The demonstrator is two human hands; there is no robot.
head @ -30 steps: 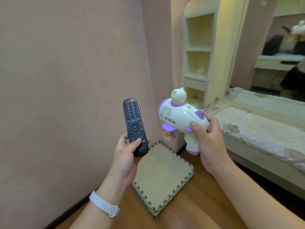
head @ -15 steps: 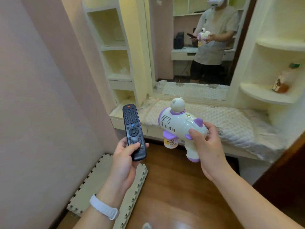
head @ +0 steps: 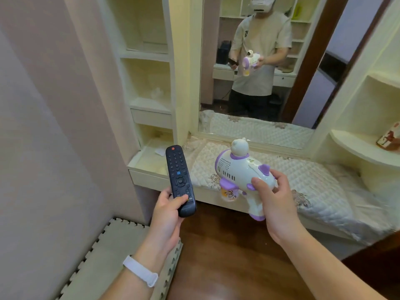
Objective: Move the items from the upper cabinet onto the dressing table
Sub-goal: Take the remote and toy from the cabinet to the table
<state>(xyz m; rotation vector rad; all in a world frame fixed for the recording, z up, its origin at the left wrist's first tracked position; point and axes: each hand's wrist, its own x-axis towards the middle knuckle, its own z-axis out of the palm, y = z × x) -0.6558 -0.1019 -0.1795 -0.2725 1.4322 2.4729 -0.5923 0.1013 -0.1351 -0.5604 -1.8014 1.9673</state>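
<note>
My left hand point(head: 167, 213) grips the lower end of a black remote control point(head: 179, 176), held upright in front of me. My right hand point(head: 273, 199) holds a white and purple toy bubble gun point(head: 240, 172) with a bear head on top, its nozzle pointing left. Both items hang in the air just in front of the dressing table point(head: 324, 187), whose top is covered by a quilted cream cloth. The mirror point(head: 255, 118) above the table reflects a person holding both items.
Cream shelf niches point(head: 149, 83) stand left of the mirror, with an open drawer point(head: 149, 163) below. Curved shelves on the right carry a small carton point(head: 389, 137). A foam floor mat point(head: 101, 256) lies at the lower left beside the pink wall. The floor is dark wood.
The view has swung right from the wall and mat to face the dressing table and mirror. Both hands keep their hold on the remote and the toy, now nearer the table.
</note>
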